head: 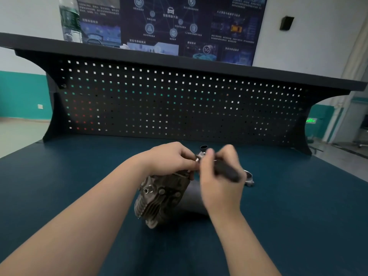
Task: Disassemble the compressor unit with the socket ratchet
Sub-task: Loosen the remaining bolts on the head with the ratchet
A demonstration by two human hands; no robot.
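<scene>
The compressor unit [159, 198] lay on its side near the middle of the dark blue bench top [298, 206], just in front of the person. It was a grey-brown metal casting, dull and worn, with a row of cooling fins along its near left edge, a small bright tube fitting on its upper face and several bolt heads round it. A smooth, dark rounded body ran from the finned part toward the right and lay partly hidden under the right wrist.

The left hand [169, 160] rested over the far end of the unit with its fingers curled, pinching a small bright metal piece [196, 159] at the fingertips. The right hand [219, 176] was wrapped round the dark handle of the socket ratchet [227, 172], whose head end met the left fingertips; this part was blurred, so the exact contact could not be told. Just beyond the hands a small black socket [204, 147] stood upright on the bench, open end up. A bright metal part [249, 178] lay on the bench just to the right of the right hand.

Behind the bench rose a black pegboard [179, 100] topped by a shelf [139, 50]. A clear plastic water bottle [70, 18] stood on the left of that shelf; whether it held water could not be told. A dark poster [189, 22] hung on the wall behind.
</scene>
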